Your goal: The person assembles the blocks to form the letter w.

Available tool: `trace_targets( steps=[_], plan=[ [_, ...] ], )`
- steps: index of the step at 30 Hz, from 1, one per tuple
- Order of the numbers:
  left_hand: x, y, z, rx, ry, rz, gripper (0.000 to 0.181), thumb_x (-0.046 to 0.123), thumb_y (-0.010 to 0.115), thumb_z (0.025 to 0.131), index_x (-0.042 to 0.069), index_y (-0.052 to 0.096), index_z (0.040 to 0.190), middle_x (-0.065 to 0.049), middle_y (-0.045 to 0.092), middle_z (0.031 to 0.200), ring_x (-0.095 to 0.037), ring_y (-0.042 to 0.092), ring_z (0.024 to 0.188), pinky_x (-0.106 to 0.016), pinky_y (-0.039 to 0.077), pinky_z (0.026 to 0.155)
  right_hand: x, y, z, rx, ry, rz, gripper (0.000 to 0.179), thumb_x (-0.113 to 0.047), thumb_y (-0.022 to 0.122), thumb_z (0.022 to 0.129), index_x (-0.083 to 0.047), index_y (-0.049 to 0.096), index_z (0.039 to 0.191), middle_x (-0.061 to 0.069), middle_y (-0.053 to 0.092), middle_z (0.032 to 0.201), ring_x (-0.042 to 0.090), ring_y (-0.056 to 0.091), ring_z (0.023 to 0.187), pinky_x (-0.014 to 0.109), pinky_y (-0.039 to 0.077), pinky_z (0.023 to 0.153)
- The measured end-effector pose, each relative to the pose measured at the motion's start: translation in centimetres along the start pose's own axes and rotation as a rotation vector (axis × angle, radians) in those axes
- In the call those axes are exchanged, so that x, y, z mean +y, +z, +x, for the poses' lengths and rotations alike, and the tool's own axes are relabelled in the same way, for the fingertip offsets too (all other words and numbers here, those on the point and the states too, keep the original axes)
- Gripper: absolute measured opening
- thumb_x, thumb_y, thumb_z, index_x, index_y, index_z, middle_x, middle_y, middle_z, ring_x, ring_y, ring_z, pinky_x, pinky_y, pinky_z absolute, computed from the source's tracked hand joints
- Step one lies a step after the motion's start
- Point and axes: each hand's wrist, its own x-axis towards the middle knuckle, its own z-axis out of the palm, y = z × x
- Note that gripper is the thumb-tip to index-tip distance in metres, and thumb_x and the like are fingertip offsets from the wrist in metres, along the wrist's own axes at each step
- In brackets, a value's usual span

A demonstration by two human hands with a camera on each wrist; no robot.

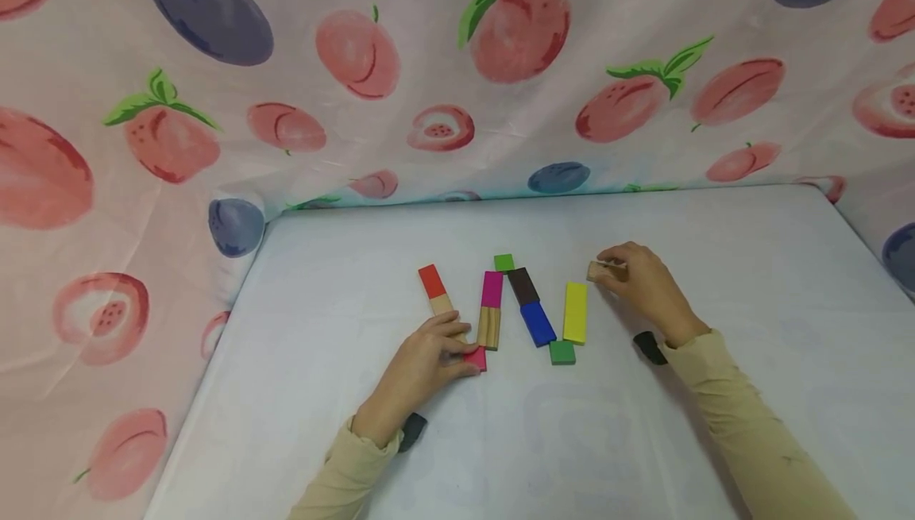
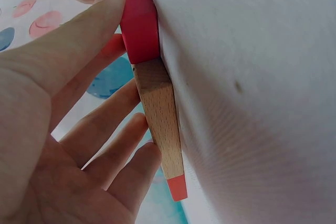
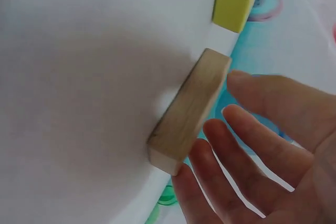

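Toward the left end of a zigzag of blocks, my left hand (image 1: 422,357) pinches a pinkish-red block (image 2: 140,22) between thumb and index finger. Its other fingers touch the plain wooden block (image 2: 161,114) adjoining it, which ends at an orange-red block (image 1: 432,281). On the right, my right hand (image 1: 643,286) holds another plain wooden block (image 3: 191,108) by its side with thumb and fingertips. That block's end lies just up and right of the yellow piece (image 1: 575,312); whether it touches the table is unclear.
Between the hands stand a magenta block (image 1: 492,289), a striped wooden block (image 1: 489,328), a light green block (image 1: 503,263), a dark brown block (image 1: 524,286), a blue block (image 1: 538,324) and a green block (image 1: 562,352). A fruit-print cloth (image 1: 429,163) rises behind the white table (image 1: 750,266).
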Motion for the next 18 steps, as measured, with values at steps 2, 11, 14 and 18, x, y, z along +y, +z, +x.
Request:
trace_targets(
  steps=[2,11,14,18],
  plan=[
    [0.02,-0.04,-0.03,0.000,-0.003,0.000,0.034,0.027,0.084,0.079,0.010,0.078,0.108,-0.002,0.065,0.133,-0.022,0.044,0.139,-0.042,0.043,0.112,0.24,0.17,0.14,0.000,0.000,-0.006,0.029,-0.006,0.069,0.092,0.009,0.065,0.117,0.028,0.062,0.116,0.041,0.060,0.102,0.055,0.052,0.090],
    [-0.27,0.12,-0.17,0.004,-0.003,0.014,0.035,0.028,0.085,0.078,0.010,0.079,0.107,-0.002,0.065,0.132,-0.022,0.044,0.139,-0.042,0.043,0.111,0.38,0.39,0.50,-0.035,0.038,-0.005,0.027,-0.007,0.068,0.093,0.007,0.067,0.116,0.026,0.063,0.115,0.039,0.059,0.100,0.054,0.052,0.089],
    [-0.27,0.11,-0.13,0.006,0.002,0.003,0.035,0.027,0.085,0.078,0.010,0.078,0.107,-0.002,0.065,0.132,-0.022,0.044,0.139,-0.042,0.044,0.111,0.38,0.17,0.63,-0.043,0.050,0.002,0.028,-0.009,0.068,0.093,0.007,0.066,0.116,0.026,0.063,0.115,0.040,0.060,0.100,0.055,0.052,0.090],
    [-0.27,0.16,-0.07,0.013,0.007,-0.006,0.035,0.027,0.085,0.078,0.010,0.078,0.108,-0.003,0.065,0.132,-0.023,0.045,0.138,-0.042,0.045,0.110,0.44,-0.10,0.87,-0.045,0.054,0.011,0.028,-0.008,0.069,0.093,0.007,0.066,0.116,0.026,0.063,0.113,0.039,0.060,0.100,0.054,0.052,0.089]
  ],
)
